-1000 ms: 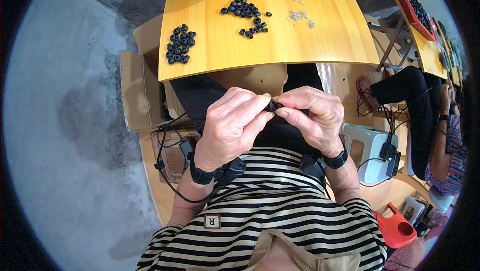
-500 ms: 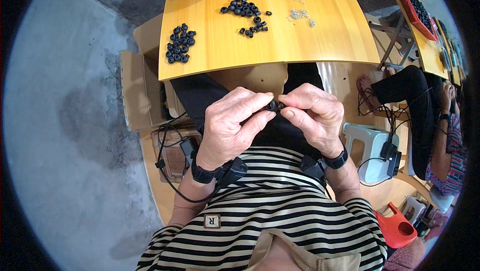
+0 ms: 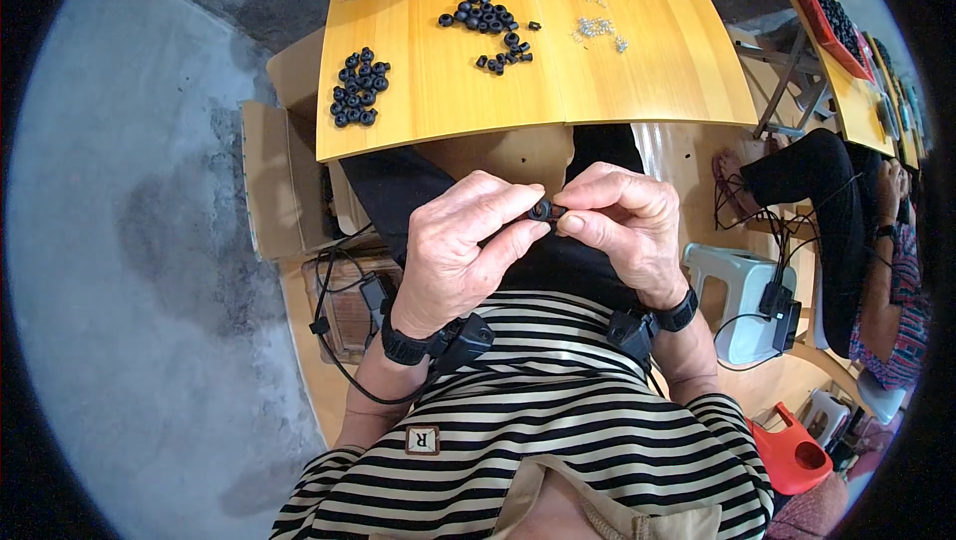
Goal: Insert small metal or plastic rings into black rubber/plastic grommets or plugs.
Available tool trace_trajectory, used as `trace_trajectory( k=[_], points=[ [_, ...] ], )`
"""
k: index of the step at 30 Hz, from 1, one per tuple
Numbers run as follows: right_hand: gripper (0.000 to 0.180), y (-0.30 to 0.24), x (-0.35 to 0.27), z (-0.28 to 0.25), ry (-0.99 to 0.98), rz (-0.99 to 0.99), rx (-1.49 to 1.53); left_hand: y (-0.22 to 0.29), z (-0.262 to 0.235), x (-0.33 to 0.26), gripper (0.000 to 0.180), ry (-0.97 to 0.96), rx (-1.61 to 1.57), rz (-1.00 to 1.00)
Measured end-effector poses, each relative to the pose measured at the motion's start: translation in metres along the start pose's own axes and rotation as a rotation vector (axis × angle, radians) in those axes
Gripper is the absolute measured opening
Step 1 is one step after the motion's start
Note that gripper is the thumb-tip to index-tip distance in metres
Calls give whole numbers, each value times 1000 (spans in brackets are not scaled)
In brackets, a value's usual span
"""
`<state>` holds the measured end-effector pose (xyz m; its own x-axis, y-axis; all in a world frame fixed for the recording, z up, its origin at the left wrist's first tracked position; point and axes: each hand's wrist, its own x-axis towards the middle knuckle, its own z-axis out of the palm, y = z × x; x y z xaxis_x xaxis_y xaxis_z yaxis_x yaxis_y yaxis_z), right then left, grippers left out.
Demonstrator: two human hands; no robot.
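Left hand (image 3: 460, 253) and right hand (image 3: 619, 223) both pinch one small black rubber ring (image 3: 543, 210), fingertips closed, below the yellow wooden table (image 3: 558, 82).

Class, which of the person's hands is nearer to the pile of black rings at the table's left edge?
Left. The left hand lies below the pile of black rings, closer; the right hand is farther to the right.

A small assembly workshop — wooden worktable (image 3: 597, 92) (bare concrete floor (image 3: 149, 241) below) strewn with black ring parts (image 3: 358, 89).

Small black ring-shaped part (image 3: 543, 210)
It sits pinched between the fingertips of both hands, held up in front of the chest, partly hidden.
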<state>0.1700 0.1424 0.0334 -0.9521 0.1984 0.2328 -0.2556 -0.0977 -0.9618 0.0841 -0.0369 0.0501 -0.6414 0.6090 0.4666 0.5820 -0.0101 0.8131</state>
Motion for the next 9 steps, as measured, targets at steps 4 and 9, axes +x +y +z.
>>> trace_trajectory(
  k=[4, 9],
  points=[
    [15, 1, 2, 0, -4, -58, -42, 2, -1, 3, 31, -16, 39, 41],
    [14, -2, 4, -2, -30, -79, -138, 2, -4, 5, 31, -38, 106, 100]
  ],
)
